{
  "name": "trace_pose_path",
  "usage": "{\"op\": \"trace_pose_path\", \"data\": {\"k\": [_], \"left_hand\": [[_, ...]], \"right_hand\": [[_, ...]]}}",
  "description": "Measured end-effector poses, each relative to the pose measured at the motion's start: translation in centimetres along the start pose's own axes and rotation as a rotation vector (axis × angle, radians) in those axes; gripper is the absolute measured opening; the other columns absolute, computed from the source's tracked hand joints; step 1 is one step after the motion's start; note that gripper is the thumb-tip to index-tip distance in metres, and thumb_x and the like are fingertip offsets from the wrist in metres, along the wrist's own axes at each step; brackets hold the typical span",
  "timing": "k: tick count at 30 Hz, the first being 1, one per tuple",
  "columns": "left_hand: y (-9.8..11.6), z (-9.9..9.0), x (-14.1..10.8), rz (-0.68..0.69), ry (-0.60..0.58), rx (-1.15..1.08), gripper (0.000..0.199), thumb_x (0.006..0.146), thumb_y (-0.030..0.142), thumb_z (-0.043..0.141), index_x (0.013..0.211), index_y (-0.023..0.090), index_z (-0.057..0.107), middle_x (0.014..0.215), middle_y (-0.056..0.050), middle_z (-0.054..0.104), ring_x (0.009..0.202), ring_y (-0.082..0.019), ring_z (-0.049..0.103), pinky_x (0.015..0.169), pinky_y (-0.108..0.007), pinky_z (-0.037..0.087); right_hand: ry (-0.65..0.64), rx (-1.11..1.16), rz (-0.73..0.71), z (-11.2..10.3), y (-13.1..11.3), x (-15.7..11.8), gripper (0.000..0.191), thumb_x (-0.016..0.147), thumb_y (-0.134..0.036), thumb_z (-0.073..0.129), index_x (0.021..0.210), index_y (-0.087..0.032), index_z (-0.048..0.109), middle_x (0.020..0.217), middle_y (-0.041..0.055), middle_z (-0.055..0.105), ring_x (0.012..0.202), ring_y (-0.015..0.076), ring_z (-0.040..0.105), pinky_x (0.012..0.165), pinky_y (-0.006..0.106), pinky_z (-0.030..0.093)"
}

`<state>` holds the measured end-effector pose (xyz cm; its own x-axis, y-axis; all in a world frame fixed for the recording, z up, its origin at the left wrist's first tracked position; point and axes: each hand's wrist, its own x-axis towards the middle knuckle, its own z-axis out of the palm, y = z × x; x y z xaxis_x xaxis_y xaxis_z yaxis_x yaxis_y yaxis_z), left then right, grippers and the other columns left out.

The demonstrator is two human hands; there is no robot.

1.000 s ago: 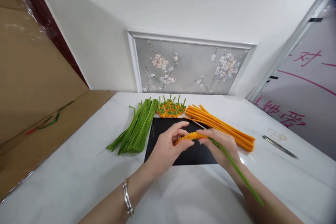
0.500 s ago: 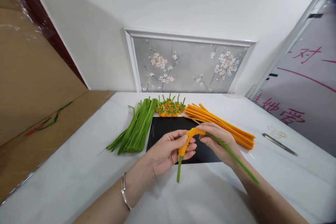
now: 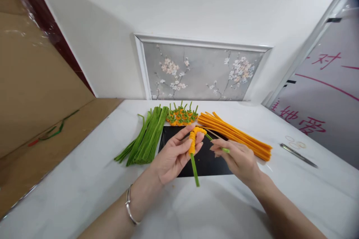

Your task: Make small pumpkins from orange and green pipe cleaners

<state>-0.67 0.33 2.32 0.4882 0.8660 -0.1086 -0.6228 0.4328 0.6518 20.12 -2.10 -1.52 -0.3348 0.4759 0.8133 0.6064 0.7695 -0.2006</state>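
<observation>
My left hand pinches an orange pipe-cleaner coil, which is wound around a green pipe cleaner and bent over at the top. One green end hangs below the coil. The other end runs right to my right hand, whose fingers are closed on it. Both hands are above a black mat. Behind them sits a cluster of finished orange and green pieces with short upright stems.
Left of the mat lies a bundle of green pipe cleaners; a bundle of orange pipe cleaners lies to the right. Further right are tweezers and several clear rings. Cardboard borders the white table.
The orange coil is bent more sharply at its top. My right hand has shifted right and down, away from the coil, and now grips the green pipe cleaner.
</observation>
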Motion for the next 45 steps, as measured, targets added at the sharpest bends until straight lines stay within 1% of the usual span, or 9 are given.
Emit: {"op": "trace_pose_path", "data": {"k": [8, 14, 18, 25, 28, 33, 36, 40, 45], "left_hand": [[-1.2, -0.3, 0.1, 0.077, 0.020, 0.236, 0.050, 0.079, 0.001, 0.068, 0.125, 0.019, 0.057, 0.098, -0.008, 0.074, 0.090, -0.012, 0.070, 0.076, -0.017, 0.056], [-1.1, -0.8, 0.3, 0.058, -0.021, 0.514, 0.066, 0.078, 0.016, 0.074, 0.136, 0.020, 0.044, 0.089, -0.005, 0.072, 0.066, -0.010, 0.065, 0.056, -0.017, 0.051], [-1.2, -0.9, 0.4, 0.118, -0.067, 0.760, 0.072, 0.073, 0.016, 0.076, 0.136, 0.016, 0.041, 0.083, -0.004, 0.071, 0.067, -0.011, 0.062, 0.061, -0.021, 0.050], [-1.8, -0.7, 0.3, 0.090, -0.086, 1.039, 0.035, 0.070, 0.018, 0.074, 0.104, 0.014, 0.065, 0.077, 0.000, 0.066, 0.070, -0.012, 0.058, 0.066, -0.024, 0.046], [-1.8, -0.6, 0.2, 0.057, -0.128, 1.050, 0.013, 0.071, 0.022, 0.073, 0.080, 0.013, 0.068, 0.065, 0.003, 0.058, 0.059, -0.008, 0.049, 0.056, -0.020, 0.038], [-1.6, -0.7, 0.0, -0.082, -0.121, 0.861, 0.021, 0.078, 0.032, 0.072, 0.077, 0.014, 0.062, 0.065, 0.000, 0.064, 0.050, -0.006, 0.051, 0.048, -0.016, 0.038], [-1.4, -0.8, -0.2, -0.201, -0.168, 0.629, 0.023, 0.081, 0.033, 0.071, 0.077, 0.014, 0.060, 0.072, -0.002, 0.066, 0.058, -0.007, 0.063, 0.049, -0.012, 0.044], [-0.9, -0.7, -0.4, -0.282, -0.199, 0.349, 0.020, 0.079, 0.026, 0.075, 0.086, 0.011, 0.064, 0.075, -0.004, 0.068, 0.063, -0.010, 0.069, 0.056, -0.013, 0.054], [-0.8, -0.6, -0.2, -0.217, -0.097, 0.143, 0.019, 0.073, 0.011, 0.079, 0.089, 0.010, 0.069, 0.085, -0.007, 0.071, 0.084, -0.019, 0.074, 0.068, -0.016, 0.060]], "right_hand": [[0.023, -0.022, -0.137, 0.3, -2.3, 1.5, 0.022, 0.098, -0.017, 0.044, 0.079, -0.020, 0.055, 0.061, -0.0003, 0.064, 0.048, 0.0121, 0.051, 0.048, 0.028, 0.037], [-0.017, 0.136, -0.163, 0.3, -1.7, 1.2, 0.016, 0.095, -0.013, 0.050, 0.100, -0.018, 0.065, 0.083, 0.0066, 0.071, 0.067, 0.0148, 0.060, 0.059, 0.028, 0.048], [0.153, 0.213, 0.050, 0.3, -1.2, 0.7, 0.024, 0.092, -0.007, 0.050, 0.103, -0.021, 0.067, 0.109, 0.0104, 0.065, 0.098, 0.0191, 0.063, 0.078, 0.032, 0.053], [0.690, 0.927, 0.708, 0.5, 0.1, 1.3, 0.011, 0.092, -0.030, 0.061, 0.097, -0.025, 0.069, 0.104, 0.0020, 0.065, 0.078, 0.0095, 0.060, 0.069, 0.023, 0.053], [0.717, 1.298, 0.928, 0.1, 0.9, 1.4, 0.017, 0.080, -0.032, 0.075, 0.093, -0.024, 0.068, 0.087, -0.0028, 0.065, 0.076, 0.0077, 0.061, 0.067, 0.019, 0.054], [0.634, 1.530, 1.121, -0.5, 1.4, 1.3, 0.032, 0.067, -0.028, 0.085, 0.091, -0.020, 0.066, 0.066, -0.0077, 0.055, 0.069, 0.0073, 0.062, 0.044, 0.010, 0.047], [0.696, 1.469, 1.045, -0.5, 1.3, 1.5, 0.029, 0.069, -0.026, 0.084, 0.092, -0.021, 0.066, 0.068, -0.0074, 0.056, 0.069, 0.0062, 0.061, 0.045, 0.008, 0.047], [0.722, 1.321, 0.833, -0.4, 0.9, 1.6, 0.016, 0.082, -0.034, 0.073, 0.094, -0.025, 0.066, 0.076, -0.0056, 0.057, 0.079, 0.0084, 0.062, 0.077, 0.023, 0.058], [0.438, 0.609, 0.294, -0.9, -0.1, 1.0, 0.018, 0.095, -0.021, 0.053, 0.101, -0.026, 0.069, 0.091, 0.0030, 0.064, 0.091, 0.0177, 0.063, 0.084, 0.038, 0.056]]}}
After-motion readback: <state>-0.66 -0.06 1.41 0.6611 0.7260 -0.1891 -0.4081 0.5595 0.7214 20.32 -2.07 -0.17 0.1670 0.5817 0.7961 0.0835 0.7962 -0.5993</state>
